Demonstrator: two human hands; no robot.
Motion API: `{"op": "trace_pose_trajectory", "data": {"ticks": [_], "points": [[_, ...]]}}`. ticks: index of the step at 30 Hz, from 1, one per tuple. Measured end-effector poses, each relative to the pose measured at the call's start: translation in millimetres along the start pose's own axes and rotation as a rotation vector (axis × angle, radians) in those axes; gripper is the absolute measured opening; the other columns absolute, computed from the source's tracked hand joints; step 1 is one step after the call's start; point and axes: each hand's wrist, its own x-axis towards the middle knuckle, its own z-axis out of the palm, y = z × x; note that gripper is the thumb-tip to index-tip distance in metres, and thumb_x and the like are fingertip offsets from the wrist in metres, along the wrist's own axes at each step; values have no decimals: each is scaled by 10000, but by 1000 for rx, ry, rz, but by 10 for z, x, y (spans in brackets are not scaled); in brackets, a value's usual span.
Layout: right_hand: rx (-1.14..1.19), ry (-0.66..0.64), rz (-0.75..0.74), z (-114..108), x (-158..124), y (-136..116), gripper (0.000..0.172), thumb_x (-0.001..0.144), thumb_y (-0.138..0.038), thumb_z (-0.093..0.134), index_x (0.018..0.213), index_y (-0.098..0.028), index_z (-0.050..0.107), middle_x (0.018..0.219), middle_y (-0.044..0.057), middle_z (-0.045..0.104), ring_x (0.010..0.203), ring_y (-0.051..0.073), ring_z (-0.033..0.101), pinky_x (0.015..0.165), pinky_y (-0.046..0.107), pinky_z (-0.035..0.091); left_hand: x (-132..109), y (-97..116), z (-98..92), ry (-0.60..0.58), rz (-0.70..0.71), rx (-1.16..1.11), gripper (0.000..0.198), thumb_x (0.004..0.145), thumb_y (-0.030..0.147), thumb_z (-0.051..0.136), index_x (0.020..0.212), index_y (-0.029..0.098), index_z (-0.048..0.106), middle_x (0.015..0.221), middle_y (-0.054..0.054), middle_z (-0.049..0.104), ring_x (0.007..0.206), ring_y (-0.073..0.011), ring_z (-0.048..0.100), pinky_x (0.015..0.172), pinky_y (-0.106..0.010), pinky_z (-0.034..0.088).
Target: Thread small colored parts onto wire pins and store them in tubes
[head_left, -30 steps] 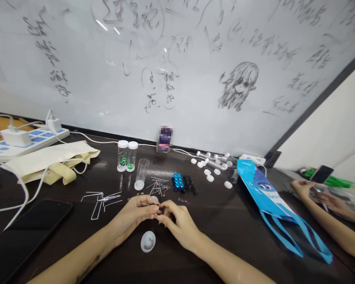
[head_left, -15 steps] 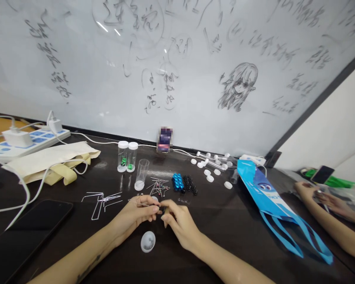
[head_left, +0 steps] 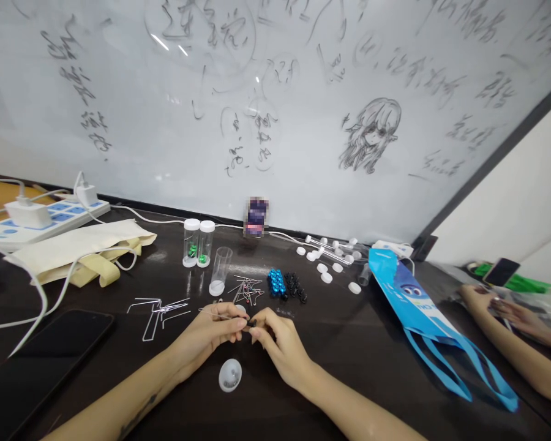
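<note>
Between the fingers of my left hand (head_left: 215, 331) is a thin metal wire (head_left: 209, 313), its length lying across toward the right. My right hand (head_left: 282, 346) pinches a small black piece (head_left: 252, 323) at the wire's right end; whether the wire passes through it, I cannot tell. Just below the hands rests a translucent cup (head_left: 230, 375) with tiny bits inside. Beyond the fingers lie a pile of thin metal pins (head_left: 248, 290), blue round pieces (head_left: 276, 283) in rows and black pieces (head_left: 296, 288). An uncapped clear tube (head_left: 221, 269) stands behind my left hand.
Two white-capped tubes (head_left: 191, 245) hold green pieces. Bent metal rods (head_left: 155, 311) and a large phone (head_left: 50, 367) lie left. White caps (head_left: 326, 277) and clear tubes are scattered right, beside a blue bag (head_left: 408, 300). Another person's arms (head_left: 509, 343) are at far right.
My right fingers have drawn slightly closer together around the black piece, which shows more plainly at the wire's end. My left hand has barely moved.
</note>
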Motion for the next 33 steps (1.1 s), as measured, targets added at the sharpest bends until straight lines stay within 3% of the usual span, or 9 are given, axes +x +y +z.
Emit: {"op": "trace_pose_trajectory", "data": {"ticks": [1,4,8,11,16,21,33], "points": [[14,6,3,2,-1,2,89,950,-275,512,947,-195,549,725,-25,588,619,114,538,621,217,415,1,1,1,0,2,-4,192,666,230,809,805,138,712,645,-5,650,591,-93,553,569,-191,409],[12,50,-7,9,-5,-1,205,929,-255,544,1125,-213,502,778,-21,594,649,121,549,629,221,428,-1,11,9,8,5,-23,177,677,226,802,802,138,713,657,-10,654,596,-93,550,578,-193,409],[-29,48,-31,9,1,-21,86,934,-256,532,994,-202,565,770,-11,604,659,126,551,635,227,434,-7,22,19,18,10,-33,171,665,220,810,783,140,715,646,-4,639,589,-98,546,586,-205,411],[-9,30,-24,6,6,-23,99,947,-270,512,934,-195,575,768,-6,626,663,128,570,639,224,441,-1,16,14,13,7,-20,172,661,220,813,782,144,716,634,2,635,590,-94,546,579,-197,404],[-12,50,-22,5,5,-13,156,926,-266,554,1070,-207,557,768,-18,611,652,124,561,631,218,436,10,-3,-2,1,16,-26,157,684,217,798,800,147,717,643,2,639,593,-88,545,584,-191,408],[-34,27,-20,-5,7,-36,72,928,-250,554,957,-198,594,764,-17,615,645,119,548,628,216,426,6,7,4,-3,14,-15,132,694,202,791,780,143,710,638,6,633,592,-83,547,574,-183,407],[-6,40,-13,-5,1,-30,112,931,-252,549,1032,-202,552,791,-18,605,664,119,548,632,212,420,2,-12,-9,-15,19,-15,128,716,197,775,810,139,711,647,4,642,597,-77,556,572,-172,412]]}}
